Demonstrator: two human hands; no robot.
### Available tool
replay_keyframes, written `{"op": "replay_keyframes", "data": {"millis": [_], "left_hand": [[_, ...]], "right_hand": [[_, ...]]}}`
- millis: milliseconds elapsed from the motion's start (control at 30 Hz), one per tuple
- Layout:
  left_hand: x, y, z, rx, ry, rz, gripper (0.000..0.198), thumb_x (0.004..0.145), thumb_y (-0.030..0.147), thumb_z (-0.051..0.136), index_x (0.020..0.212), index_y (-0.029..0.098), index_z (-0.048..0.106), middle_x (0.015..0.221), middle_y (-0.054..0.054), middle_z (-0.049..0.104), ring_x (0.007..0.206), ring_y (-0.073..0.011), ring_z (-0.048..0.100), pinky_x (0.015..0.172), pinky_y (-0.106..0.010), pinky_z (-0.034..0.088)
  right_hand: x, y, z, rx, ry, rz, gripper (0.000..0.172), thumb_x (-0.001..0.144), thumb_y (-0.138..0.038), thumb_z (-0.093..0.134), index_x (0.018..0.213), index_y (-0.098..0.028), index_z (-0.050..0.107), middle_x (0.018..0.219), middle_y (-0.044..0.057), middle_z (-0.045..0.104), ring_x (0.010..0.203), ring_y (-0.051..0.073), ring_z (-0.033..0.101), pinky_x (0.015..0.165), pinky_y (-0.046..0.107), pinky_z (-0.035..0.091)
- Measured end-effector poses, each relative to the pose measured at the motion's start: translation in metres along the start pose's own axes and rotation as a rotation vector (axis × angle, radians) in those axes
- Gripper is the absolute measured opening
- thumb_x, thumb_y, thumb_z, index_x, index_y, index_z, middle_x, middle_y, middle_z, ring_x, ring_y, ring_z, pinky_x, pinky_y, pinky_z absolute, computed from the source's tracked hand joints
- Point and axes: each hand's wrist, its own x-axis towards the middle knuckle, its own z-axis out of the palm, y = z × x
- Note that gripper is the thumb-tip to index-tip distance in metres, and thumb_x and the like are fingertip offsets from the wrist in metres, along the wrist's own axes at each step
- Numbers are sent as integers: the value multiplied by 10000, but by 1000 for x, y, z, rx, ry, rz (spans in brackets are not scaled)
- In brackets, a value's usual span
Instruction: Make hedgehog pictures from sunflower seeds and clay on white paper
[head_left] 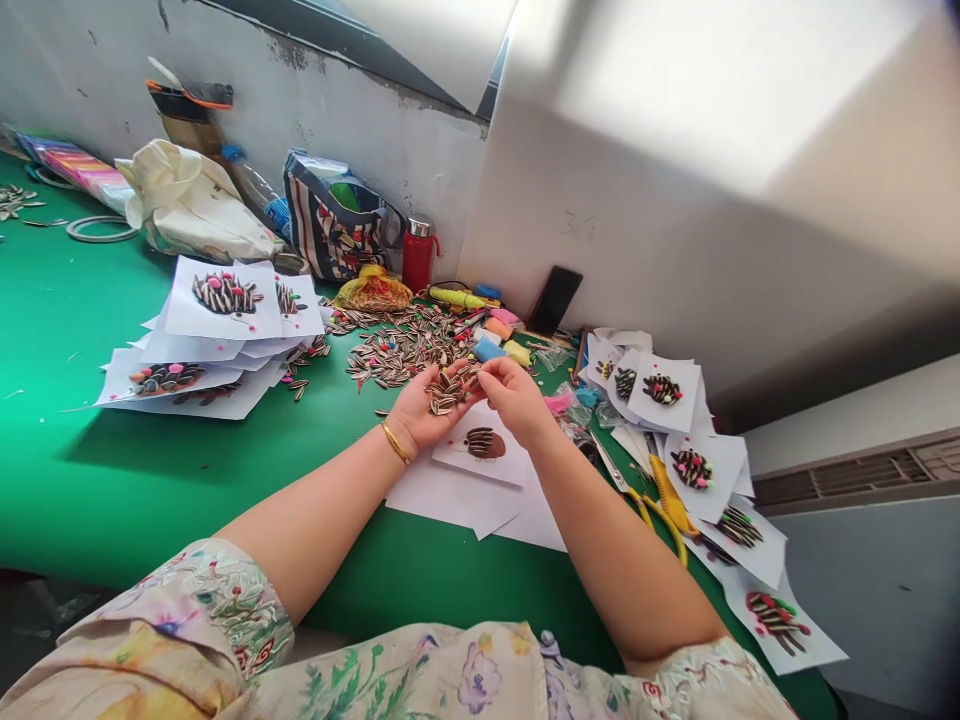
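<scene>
Palm up, my left hand [426, 408] cups a small heap of striped sunflower seeds [448, 388]. My right hand [514, 396] is pinched at the right edge of that heap; a seed seems to be between thumb and forefinger. Just below both hands lies a white card [504, 468] with a brown hedgehog shape [484, 443], partly covered by a row of seeds. The card rests on blank white sheets [442, 497]. Beyond my hands a loose seed pile [409, 340] spreads over the green table [337, 480].
Finished-looking hedgehog cards are stacked at left [225, 295] and spread at right [694, 470]. Yellow-handled scissors [645, 505] lie by the right forearm. Coloured clay [489, 350], a red flask [418, 255], a striped bag [330, 225] and a phone [555, 300] stand along the back.
</scene>
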Motion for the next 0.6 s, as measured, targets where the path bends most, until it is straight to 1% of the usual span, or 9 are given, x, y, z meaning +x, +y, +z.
{"op": "replay_keyframes", "data": {"millis": [67,133,233,267,333,400,467,533,600], "left_hand": [[-1,0,1,2,-8,-5,401,997,341,351,1213,130,615,1085,-155,702,987,-245,692,870,-399,565],[-1,0,0,-2,-3,-2,407,996,349,351,1229,136,607,1143,-165,686,1061,-254,671,901,-408,555],[0,0,-1,6,3,0,404,994,347,356,1240,140,600,1190,-172,670,1122,-265,647,929,-425,543],[1,0,-1,11,7,1,401,993,340,356,1242,138,599,1194,-172,669,1134,-268,641,931,-426,543],[2,0,-2,19,15,5,401,994,333,352,1249,139,594,1191,-170,672,1150,-271,633,928,-428,546],[2,0,-2,23,20,8,406,996,336,347,1262,145,586,1187,-167,676,1155,-270,631,922,-430,549],[2,0,-2,24,20,7,412,996,346,347,1268,143,581,1185,-172,677,1160,-269,628,922,-426,549],[2,0,-2,26,18,8,416,997,356,348,1262,137,583,1178,-178,678,1165,-269,625,926,-420,547],[2,0,-2,28,18,8,414,997,359,349,1251,137,588,1173,-177,680,1169,-268,623,929,-416,546]], "right_hand": [[-12,7,-9,7,31,29,139,817,-339,533,831,-203,504,778,-2,663,667,139,643,641,276,494],[-27,16,-19,-50,85,33,113,785,-298,555,835,-201,527,726,-13,644,661,144,632,656,289,501],[-49,34,-31,-189,137,25,174,760,-272,586,914,-194,610,778,9,668,714,170,638,686,318,506],[-56,40,-33,-216,131,22,189,759,-267,594,929,-195,634,822,22,686,748,179,647,711,327,509],[-67,51,-34,-205,78,47,196,781,-260,584,952,-204,662,880,34,713,795,186,668,752,332,516],[-74,59,-33,-206,30,66,183,804,-260,572,952,-211,669,866,33,724,785,187,675,742,327,521],[-78,63,-31,-304,29,37,151,814,-255,574,918,-215,676,857,33,724,786,192,667,736,328,514],[-80,63,-29,-455,40,-31,127,814,-231,579,877,-219,688,881,38,718,826,199,654,768,337,501],[-80,60,-29,-566,34,-84,141,819,-197,569,874,-223,697,916,42,714,872,202,645,807,342,486]]}}
